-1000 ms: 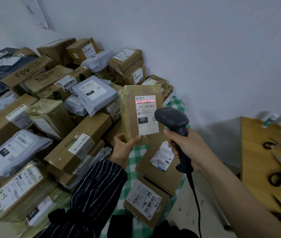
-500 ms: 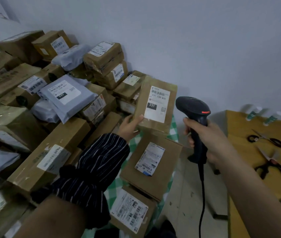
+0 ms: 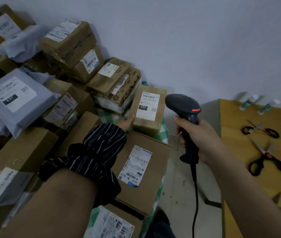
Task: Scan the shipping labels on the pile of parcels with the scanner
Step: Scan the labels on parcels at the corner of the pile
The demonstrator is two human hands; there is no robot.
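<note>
Small parcel (image 3: pixel 146 127), label (image 3: pixel 148 105) up, was held at its near-left corner by the left hand (image 3: pixel 126 121). Right of the parcel, the right hand (image 3: pixel 201 134) gripped the scanner (image 3: pixel 182 104), no beam visible. Likely step: setting it aside. The next move required another label facing the scanner.

- Your left grip (image 3: pixel 127 122) holds the small brown parcel (image 3: pixel 146 126) by its near-left corner, its shipping label (image 3: pixel 148 105) facing up.
- That parcel sits just beside a printed box (image 3: pixel 127 91) at the pile's right edge.
- Your right grip (image 3: pixel 203 134) is wrapped round the handle of the scanner (image 3: pixel 183 104), right of the parcel and apart from it.
- Two pairs of scissors (image 3: pixel 263 129) lie on the yellow surface (image 3: pixel 234 143).
</note>
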